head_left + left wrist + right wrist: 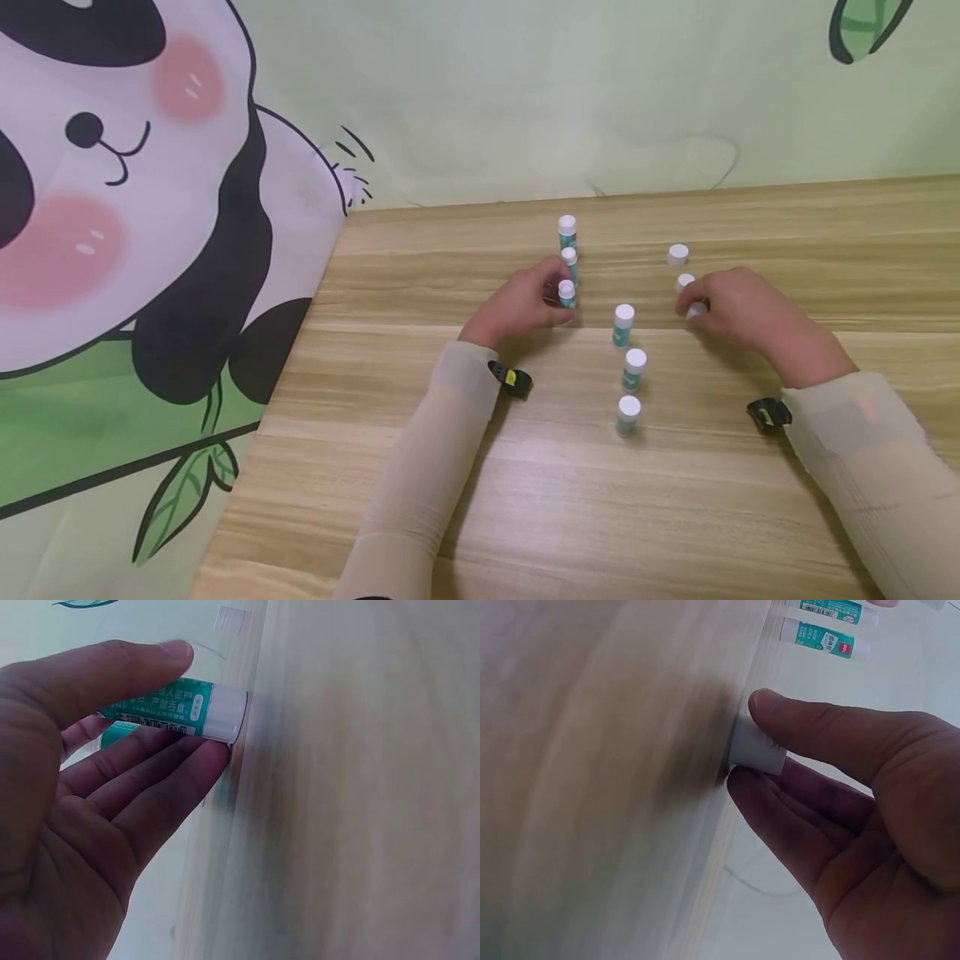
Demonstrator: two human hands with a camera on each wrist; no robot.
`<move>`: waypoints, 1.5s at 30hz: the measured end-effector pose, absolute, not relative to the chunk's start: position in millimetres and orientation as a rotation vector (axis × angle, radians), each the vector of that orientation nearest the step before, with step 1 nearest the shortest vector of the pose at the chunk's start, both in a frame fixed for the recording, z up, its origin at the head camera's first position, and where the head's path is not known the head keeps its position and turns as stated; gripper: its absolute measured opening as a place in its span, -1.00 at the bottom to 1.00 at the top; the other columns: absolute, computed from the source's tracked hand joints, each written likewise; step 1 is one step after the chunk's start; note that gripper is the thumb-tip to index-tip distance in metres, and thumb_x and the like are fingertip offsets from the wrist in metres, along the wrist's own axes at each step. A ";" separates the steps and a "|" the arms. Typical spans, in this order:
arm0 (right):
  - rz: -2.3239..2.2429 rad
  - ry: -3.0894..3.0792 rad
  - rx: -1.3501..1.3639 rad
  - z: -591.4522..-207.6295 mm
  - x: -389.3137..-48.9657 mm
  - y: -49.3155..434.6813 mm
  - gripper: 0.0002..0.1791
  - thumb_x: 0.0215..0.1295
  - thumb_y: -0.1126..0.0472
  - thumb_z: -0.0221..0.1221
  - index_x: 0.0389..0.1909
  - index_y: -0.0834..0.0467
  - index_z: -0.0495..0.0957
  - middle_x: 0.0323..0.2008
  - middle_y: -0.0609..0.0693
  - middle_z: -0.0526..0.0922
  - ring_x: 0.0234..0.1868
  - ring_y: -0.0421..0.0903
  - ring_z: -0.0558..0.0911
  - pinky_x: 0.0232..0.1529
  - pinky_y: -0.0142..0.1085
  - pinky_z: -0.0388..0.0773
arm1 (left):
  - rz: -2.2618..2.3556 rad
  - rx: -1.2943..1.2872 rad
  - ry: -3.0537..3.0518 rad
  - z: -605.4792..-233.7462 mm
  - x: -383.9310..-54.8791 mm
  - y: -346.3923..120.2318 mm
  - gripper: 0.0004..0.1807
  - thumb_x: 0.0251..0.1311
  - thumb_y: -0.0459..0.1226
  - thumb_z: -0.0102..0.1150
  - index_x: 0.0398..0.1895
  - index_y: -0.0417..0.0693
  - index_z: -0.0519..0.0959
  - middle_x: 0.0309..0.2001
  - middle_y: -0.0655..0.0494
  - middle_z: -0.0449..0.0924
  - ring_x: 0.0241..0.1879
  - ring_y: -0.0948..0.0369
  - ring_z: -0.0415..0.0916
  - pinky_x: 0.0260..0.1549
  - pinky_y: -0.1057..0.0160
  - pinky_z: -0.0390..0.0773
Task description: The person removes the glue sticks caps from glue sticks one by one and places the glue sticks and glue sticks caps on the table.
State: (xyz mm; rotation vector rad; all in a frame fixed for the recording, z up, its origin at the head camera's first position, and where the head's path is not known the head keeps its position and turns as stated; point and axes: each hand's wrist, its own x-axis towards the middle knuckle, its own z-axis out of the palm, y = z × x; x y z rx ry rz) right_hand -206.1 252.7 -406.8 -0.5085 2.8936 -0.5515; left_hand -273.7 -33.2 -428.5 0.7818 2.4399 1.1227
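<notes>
My left hand [521, 304] pinches the nearest of three upright glue sticks, a green and white glue stick [169, 709], between thumb and fingers; its white base end meets the table in the left wrist view. Behind it stand a second glue stick [570, 265] and a third glue stick [567, 233], both with white tops. On the right, my right hand [738, 308] holds a short white cap [756, 746] at the tabletop between thumb and fingertips. Just beyond it are another white cap [686, 282], partly behind the fingers, and a farther white cap [678, 254].
Between the hands, three more upright glue sticks with broad white caps form a rough row: the far glue stick [623, 325], the middle glue stick [634, 369] and the near glue stick [628, 415]. A panda-printed cloth [480, 100] hangs behind the wooden table [540, 517].
</notes>
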 end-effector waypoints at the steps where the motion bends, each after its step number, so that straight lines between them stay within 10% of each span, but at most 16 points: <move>1: -0.556 2.892 -0.500 -406.9 -206.1 252.6 -0.80 0.17 0.35 0.22 -0.17 0.22 0.68 -0.11 0.25 0.69 -0.03 0.24 0.61 0.08 0.15 0.46 | 1.124 0.785 2.438 -428.3 -273.5 -33.0 -0.59 0.06 -0.33 0.41 -0.12 -0.03 0.38 -0.10 0.06 0.59 -0.02 0.21 0.59 -0.03 0.36 0.59; 45: -0.619 2.981 -0.586 -388.7 -195.1 239.8 -0.63 0.20 0.17 0.30 0.00 0.23 0.60 -0.03 0.27 0.60 -0.11 0.17 0.65 -0.06 0.08 0.56 | 1.004 0.955 2.537 -403.8 -266.5 -27.2 -0.61 0.07 -0.20 0.40 -0.05 -0.08 0.53 0.00 0.04 0.60 -0.02 0.24 0.49 0.18 0.24 0.47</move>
